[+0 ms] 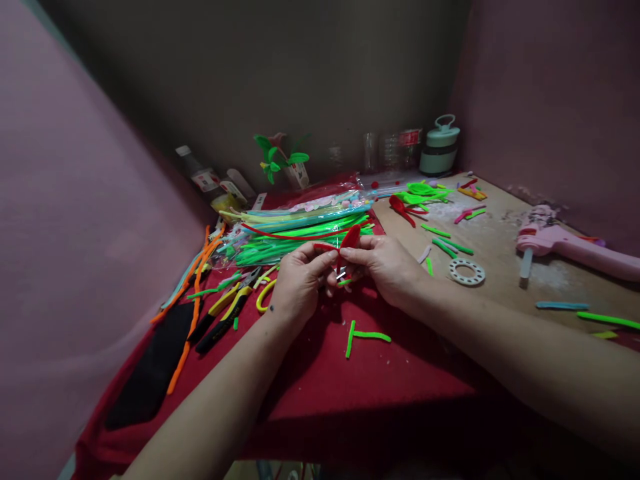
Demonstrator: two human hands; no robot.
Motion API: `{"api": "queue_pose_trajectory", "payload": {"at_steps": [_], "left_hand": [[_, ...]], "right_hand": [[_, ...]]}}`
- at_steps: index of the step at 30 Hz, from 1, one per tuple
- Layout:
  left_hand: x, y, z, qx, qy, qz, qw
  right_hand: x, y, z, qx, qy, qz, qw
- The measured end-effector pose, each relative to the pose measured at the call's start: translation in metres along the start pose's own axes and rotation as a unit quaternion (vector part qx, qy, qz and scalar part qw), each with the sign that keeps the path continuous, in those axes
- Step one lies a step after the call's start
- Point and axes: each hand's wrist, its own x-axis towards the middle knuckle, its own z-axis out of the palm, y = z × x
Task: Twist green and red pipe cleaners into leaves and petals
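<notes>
Between my two hands is a red pipe cleaner [351, 237], bent into a petal-like loop that points up to the right. My left hand [303, 277] pinches its left end, where a short red length sticks out. The fingers of my right hand [383, 267] are closed on the base of the loop, close to my left fingertips. Just beneath the fingers shows a small shiny bit, too small to name. Short green pipe cleaner pieces [370, 335] lie on the red cloth in front of my hands. Behind them rests a bundle of green pipe cleaners [300, 241].
Black-and-yellow pliers [227, 313], orange pipe cleaners [195, 320] and a black flat piece [150, 373] lie at left. At right are a pink glue gun [575, 247], a white ring [467, 272] and red shaped pieces [403, 210]. A potted green flower [283, 160] and a lidded bottle [440, 147] stand behind.
</notes>
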Motion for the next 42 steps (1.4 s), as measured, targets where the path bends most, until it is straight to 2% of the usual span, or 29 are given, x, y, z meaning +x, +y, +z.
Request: {"api": "queue_pose_trajectory", "payload": {"at_steps": [4,10,14,18,20,22,24,27,30,32,34,36,39,42], "left_hand": [[-0.001,0.001,0.000,0.027,0.005,0.007,1.000],[-0.005,0.002,0.005,0.097,0.040,0.080,0.991],[-0.003,0.005,0.003,0.020,0.047,0.071,0.996],[0.003,0.007,-0.001,-0.073,0.078,0.070,0.992],[0.002,0.006,0.000,-0.046,0.054,0.028,0.997],[0.000,0.003,0.003,0.009,0.003,-0.007,1.000],[-0.003,0.000,0.006,0.044,-0.038,-0.014,0.998],[-0.004,-0.001,0.008,0.051,-0.063,-0.028,0.996],[-0.001,0.000,0.004,0.024,-0.083,-0.111,0.990],[0.000,0.002,0.002,0.012,-0.091,-0.154,0.984],[0.000,0.002,0.002,0.019,-0.088,-0.151,0.984],[-0.002,0.002,0.003,0.036,-0.083,-0.122,0.988],[-0.005,-0.001,0.007,0.058,-0.079,-0.089,0.991],[-0.006,-0.004,0.010,0.068,-0.073,-0.083,0.992]], "right_hand": [[0.001,-0.001,0.000,-0.016,-0.007,-0.001,1.000],[-0.001,-0.003,0.002,-0.070,-0.005,-0.042,0.997],[-0.002,-0.006,0.003,-0.066,0.003,-0.032,0.997],[0.001,-0.008,0.001,-0.040,0.053,-0.043,0.997],[0.003,-0.008,-0.001,-0.015,0.064,-0.050,0.997],[0.003,-0.007,-0.002,-0.001,0.058,-0.051,0.997],[0.002,-0.006,-0.002,-0.011,0.050,-0.052,0.997],[0.000,-0.005,-0.002,-0.072,0.053,-0.069,0.994],[-0.002,-0.006,-0.001,-0.165,0.053,-0.084,0.981],[-0.003,-0.007,0.000,-0.245,0.066,-0.116,0.960],[-0.003,-0.009,0.000,-0.313,0.092,-0.152,0.933],[-0.002,-0.010,-0.001,-0.337,0.108,-0.156,0.922],[0.001,-0.010,-0.003,-0.318,0.109,-0.124,0.934],[0.003,-0.010,-0.004,-0.290,0.103,-0.098,0.946]]}}
